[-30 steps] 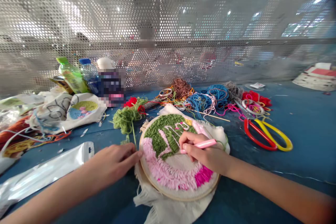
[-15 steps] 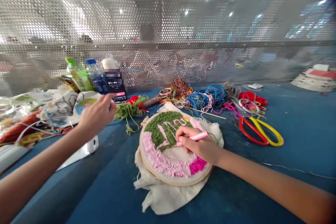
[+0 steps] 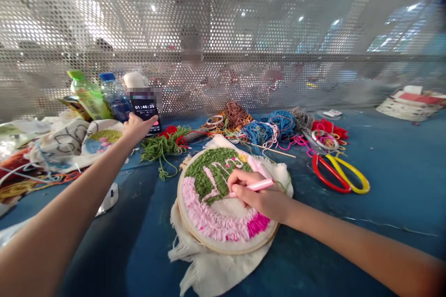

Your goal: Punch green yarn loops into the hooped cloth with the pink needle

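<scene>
In the head view my right hand [image 3: 256,192] is closed around a pink punch needle [image 3: 259,185], its tip down at the bare cloth. Beneath it lies a round embroidery hoop [image 3: 230,248], holding white fabric with green, pale pink and magenta yarn loops. Loose cloth [image 3: 212,274] hangs out from under the hoop. My left hand [image 3: 137,126] is stretched far forward at a phone [image 3: 146,102] showing a timer. One finger is extended at the lower part of its screen, seemingly touching it; the other fingers are partly hidden. No object shows in this hand.
Yarn tangles in green [image 3: 162,151], blue [image 3: 268,127] and brown [image 3: 237,113] lie behind the hoop. Red-and-yellow-handled scissors [image 3: 339,174] rest at right. Bottles [image 3: 87,97], cloth and another yarn piece [image 3: 104,139] crowd the left. A perforated metal screen [image 3: 223,23] stands behind.
My left hand has moved forward to the phone's screen. My right hand keeps the punch needle at nearly the same place on the hoop. The whole view has shifted slightly.
</scene>
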Demonstrator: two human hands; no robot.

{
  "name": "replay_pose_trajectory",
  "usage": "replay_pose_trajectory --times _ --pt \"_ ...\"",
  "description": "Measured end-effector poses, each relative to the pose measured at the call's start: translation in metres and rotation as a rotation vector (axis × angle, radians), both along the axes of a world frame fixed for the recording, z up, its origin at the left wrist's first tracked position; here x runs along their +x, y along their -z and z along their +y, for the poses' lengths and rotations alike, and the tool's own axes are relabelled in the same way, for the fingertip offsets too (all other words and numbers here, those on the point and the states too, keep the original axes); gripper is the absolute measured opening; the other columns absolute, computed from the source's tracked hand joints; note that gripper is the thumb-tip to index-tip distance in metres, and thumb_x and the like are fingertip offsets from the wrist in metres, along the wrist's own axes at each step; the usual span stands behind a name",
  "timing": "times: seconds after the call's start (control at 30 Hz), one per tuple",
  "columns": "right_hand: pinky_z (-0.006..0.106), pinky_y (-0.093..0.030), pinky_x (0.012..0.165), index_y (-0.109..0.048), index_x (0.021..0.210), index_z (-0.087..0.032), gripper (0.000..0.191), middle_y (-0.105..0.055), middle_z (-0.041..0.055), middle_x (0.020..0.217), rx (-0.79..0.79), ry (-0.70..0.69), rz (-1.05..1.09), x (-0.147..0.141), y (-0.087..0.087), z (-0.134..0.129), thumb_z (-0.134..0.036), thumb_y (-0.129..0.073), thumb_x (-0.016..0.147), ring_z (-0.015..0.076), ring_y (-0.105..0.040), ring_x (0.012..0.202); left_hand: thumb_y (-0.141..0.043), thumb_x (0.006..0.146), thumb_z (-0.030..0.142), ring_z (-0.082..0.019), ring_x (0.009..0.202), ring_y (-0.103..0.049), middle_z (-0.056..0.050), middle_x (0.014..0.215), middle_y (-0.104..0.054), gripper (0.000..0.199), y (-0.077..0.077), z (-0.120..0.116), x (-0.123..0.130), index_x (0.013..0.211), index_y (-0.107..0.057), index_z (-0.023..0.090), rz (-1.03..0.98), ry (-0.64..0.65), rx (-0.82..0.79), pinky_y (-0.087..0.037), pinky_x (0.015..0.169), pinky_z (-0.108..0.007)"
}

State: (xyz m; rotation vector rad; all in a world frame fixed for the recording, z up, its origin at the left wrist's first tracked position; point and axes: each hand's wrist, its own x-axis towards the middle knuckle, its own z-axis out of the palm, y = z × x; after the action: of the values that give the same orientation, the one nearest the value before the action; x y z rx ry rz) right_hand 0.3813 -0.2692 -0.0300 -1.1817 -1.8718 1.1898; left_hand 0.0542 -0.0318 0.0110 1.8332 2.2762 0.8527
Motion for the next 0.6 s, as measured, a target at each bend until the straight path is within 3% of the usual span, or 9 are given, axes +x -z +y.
replay_pose_trajectory --times 0.27,0.4,0.47,0.5,0.6 --pt "0.024 -0.035 0.053 -0.053 0.084 -0.021 0.017 -0.051 -0.0021 0.067 -0.014 -0.008 0.011 -0.001 -0.004 -0.001 -0.033 -0.047 0.095 0.0115 -0.049 0.058 -0.059 0.093 0.035 -0.030 0.115 -0.058 -0.011 0.134 -0.056 0.042 -0.022 -0.019 0.000 0.130 -0.054 0.018 -0.025 0.014 0.138 -0.050 0.094 -0.052" --pt "0.024 -0.032 0.051 -0.053 0.085 -0.020 0.017 -0.050 -0.0032 0.062 -0.023 -0.016 0.022 -0.001 -0.006 -0.001 -0.032 -0.047 0.095 0.0109 -0.046 0.055 -0.050 0.096 0.044 -0.031 0.119 -0.053 -0.013 0.137 -0.052 0.047 -0.034 -0.046 0.007 0.133 -0.049 0.015 0.051 0.108 0.175 -0.045 0.097 -0.050" --pt "0.023 -0.031 0.050 -0.053 0.084 -0.020 0.017 -0.051 -0.0039 0.060 -0.035 -0.014 0.027 -0.001 -0.006 -0.001 -0.031 -0.047 0.095 0.0104 -0.045 0.054 -0.034 0.100 0.046 -0.025 0.103 -0.059 -0.010 0.115 -0.064 0.049 -0.037 -0.073 0.009 0.122 -0.055 0.008 0.110 0.235 0.122 -0.046 0.086 -0.035" --pt "0.023 -0.031 0.050 -0.053 0.084 -0.020 0.017 -0.051 -0.0041 0.060 -0.039 -0.013 0.027 -0.001 -0.006 -0.001 -0.031 -0.047 0.095 0.0103 -0.045 0.055 -0.033 0.099 0.046 -0.020 0.085 -0.061 -0.005 0.092 -0.068 0.047 -0.037 -0.089 0.008 0.107 -0.063 0.011 0.142 0.302 0.075 -0.046 0.075 -0.029" --pt "0.023 -0.031 0.051 -0.053 0.084 -0.020 0.016 -0.051 -0.0041 0.061 -0.026 -0.023 0.016 0.000 -0.004 0.000 -0.031 -0.049 0.095 0.0102 -0.046 0.056 -0.057 0.083 0.050 -0.018 0.054 -0.053 0.002 0.048 -0.050 0.040 -0.031 -0.145 0.005 0.058 -0.063 0.019 0.240 0.401 -0.010 -0.036 0.057 -0.028"
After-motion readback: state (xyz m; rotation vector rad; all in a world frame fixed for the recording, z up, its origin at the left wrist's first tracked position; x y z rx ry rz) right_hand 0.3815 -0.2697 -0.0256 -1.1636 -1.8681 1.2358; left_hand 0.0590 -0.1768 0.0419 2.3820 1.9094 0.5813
